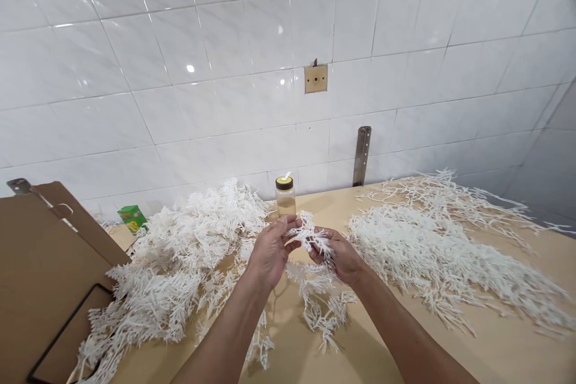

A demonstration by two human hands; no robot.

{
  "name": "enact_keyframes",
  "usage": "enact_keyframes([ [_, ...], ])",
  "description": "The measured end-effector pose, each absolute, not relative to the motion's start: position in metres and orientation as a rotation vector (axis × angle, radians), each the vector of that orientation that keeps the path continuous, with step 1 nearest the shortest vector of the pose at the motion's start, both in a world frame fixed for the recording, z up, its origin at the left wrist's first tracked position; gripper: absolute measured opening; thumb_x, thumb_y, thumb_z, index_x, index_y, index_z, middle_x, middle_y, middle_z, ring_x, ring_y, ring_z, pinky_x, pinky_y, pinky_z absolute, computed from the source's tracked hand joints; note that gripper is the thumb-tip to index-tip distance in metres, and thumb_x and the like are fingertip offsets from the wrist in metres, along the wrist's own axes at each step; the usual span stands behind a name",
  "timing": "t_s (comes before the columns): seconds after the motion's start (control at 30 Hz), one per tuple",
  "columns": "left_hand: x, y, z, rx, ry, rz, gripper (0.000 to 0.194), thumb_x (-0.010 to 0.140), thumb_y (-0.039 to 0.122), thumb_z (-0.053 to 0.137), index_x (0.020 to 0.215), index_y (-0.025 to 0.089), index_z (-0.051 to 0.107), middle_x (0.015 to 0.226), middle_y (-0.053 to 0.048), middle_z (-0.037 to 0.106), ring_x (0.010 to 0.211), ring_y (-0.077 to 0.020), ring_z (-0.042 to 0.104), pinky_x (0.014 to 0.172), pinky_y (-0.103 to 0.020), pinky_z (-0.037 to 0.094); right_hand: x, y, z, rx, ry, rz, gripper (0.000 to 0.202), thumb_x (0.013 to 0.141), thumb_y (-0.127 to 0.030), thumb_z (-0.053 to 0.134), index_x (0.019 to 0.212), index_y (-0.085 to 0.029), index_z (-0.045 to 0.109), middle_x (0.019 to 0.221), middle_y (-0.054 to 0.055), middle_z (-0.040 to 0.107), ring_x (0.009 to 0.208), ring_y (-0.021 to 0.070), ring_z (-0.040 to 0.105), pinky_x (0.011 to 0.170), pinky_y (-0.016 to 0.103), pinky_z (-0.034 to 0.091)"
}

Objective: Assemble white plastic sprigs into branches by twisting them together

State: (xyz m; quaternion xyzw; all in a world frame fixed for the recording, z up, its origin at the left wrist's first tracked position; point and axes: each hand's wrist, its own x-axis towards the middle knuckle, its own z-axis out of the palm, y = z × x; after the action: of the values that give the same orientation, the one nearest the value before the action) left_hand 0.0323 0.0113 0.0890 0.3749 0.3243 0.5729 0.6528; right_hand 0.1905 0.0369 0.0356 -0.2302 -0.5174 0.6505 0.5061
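Between my hands, above the middle of the table, is a small white branched plastic sprig. My left hand pinches its left side with thumb and fingers. On its right side, my right hand has its fingers closed around the sprig. Several loose white sprigs lie on the table below my hands. To the left rises a large heap of white feathery sprigs. A flatter pile of white branched stems spreads over the table to the right.
A clear bottle with a dark and yellow lid stands behind my hands. At left are a brown board and a green box. A metal bracket leans against the tiled wall. The table is light wood.
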Motion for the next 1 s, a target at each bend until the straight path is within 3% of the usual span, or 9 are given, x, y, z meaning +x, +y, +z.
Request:
enact_keyframes([
  [0.17,0.034,0.014,0.084,0.871,0.742,1.162,0.031,0.06,0.024,0.085,0.086,0.012,0.072,0.08,-0.005,0.067,0.064,-0.0098,0.056,0.055,-0.02,0.045,0.194,0.04,0.033,-0.589,-1.253,1.553,0.019,0.064,-0.03,0.069,0.058,-0.017,0.055,0.051,-0.003,0.042,0.045,0.006,0.029,0.045,0.021,0.023],
  [0.3,0.036,0.012,0.081,0.968,0.748,1.135,0.031,0.061,0.031,0.086,0.077,0.01,0.07,0.072,-0.003,0.062,0.057,-0.0078,0.051,0.049,-0.019,0.04,0.195,0.04,0.035,-0.593,-1.257,1.537,0.018,0.066,-0.029,0.069,0.06,-0.017,0.057,0.05,-0.005,0.039,0.046,0.0057,0.026,0.044,0.021,0.022],
  [0.5,0.036,0.018,0.08,1.04,0.829,1.305,0.033,0.068,0.043,0.08,0.079,0.014,0.069,0.068,-0.001,0.062,0.056,-0.0088,0.051,0.053,-0.021,0.041,0.201,0.032,0.046,-0.543,-1.71,1.547,0.018,0.075,-0.032,0.073,0.081,-0.015,0.071,0.08,0.005,0.064,0.07,0.0135,0.053,0.063,0.025,0.041],
  [0.6,0.032,0.021,0.085,1.116,0.892,1.369,0.03,0.07,0.043,0.077,0.08,0.016,0.069,0.07,0.0,0.063,0.061,-0.0102,0.053,0.061,-0.023,0.042,0.209,0.037,0.044,-0.566,-1.723,1.586,0.026,0.077,-0.035,0.074,0.093,-0.015,0.071,0.091,0.007,0.066,0.081,0.0163,0.057,0.074,0.031,0.046],
  [0.73,0.028,0.023,0.084,1.389,1.015,1.319,0.025,0.074,0.041,0.073,0.072,0.016,0.07,0.07,0.0,0.063,0.07,-0.0132,0.054,0.07,-0.025,0.041,0.217,0.049,0.036,-0.694,-1.452,1.447,0.032,0.083,-0.046,0.067,0.094,-0.016,0.07,0.102,0.009,0.065,0.093,0.0185,0.058,0.081,0.035,0.049],
  [0.83,0.032,0.024,0.072,1.557,1.085,1.171,0.028,0.075,0.041,0.07,0.065,0.016,0.068,0.067,-0.001,0.064,0.067,-0.0141,0.054,0.069,-0.027,0.04,0.222,0.052,0.038,-0.758,-1.411,1.358,0.034,0.084,-0.05,0.064,0.098,-0.019,0.069,0.1,0.008,0.064,0.081,0.0147,0.056,0.069,0.029,0.048],
  [1.0,0.045,0.023,0.052,1.526,1.081,1.05,0.021,0.074,0.037,0.07,0.076,0.015,0.069,0.066,-0.002,0.067,0.063,-0.0141,0.056,0.065,-0.026,0.04,0.227,0.046,0.047,-0.813,-1.634,1.321,0.035,0.084,-0.047,0.065,0.102,-0.018,0.069,0.083,0.004,0.065,0.062,0.0107,0.05,0.056,0.026,0.043],
])
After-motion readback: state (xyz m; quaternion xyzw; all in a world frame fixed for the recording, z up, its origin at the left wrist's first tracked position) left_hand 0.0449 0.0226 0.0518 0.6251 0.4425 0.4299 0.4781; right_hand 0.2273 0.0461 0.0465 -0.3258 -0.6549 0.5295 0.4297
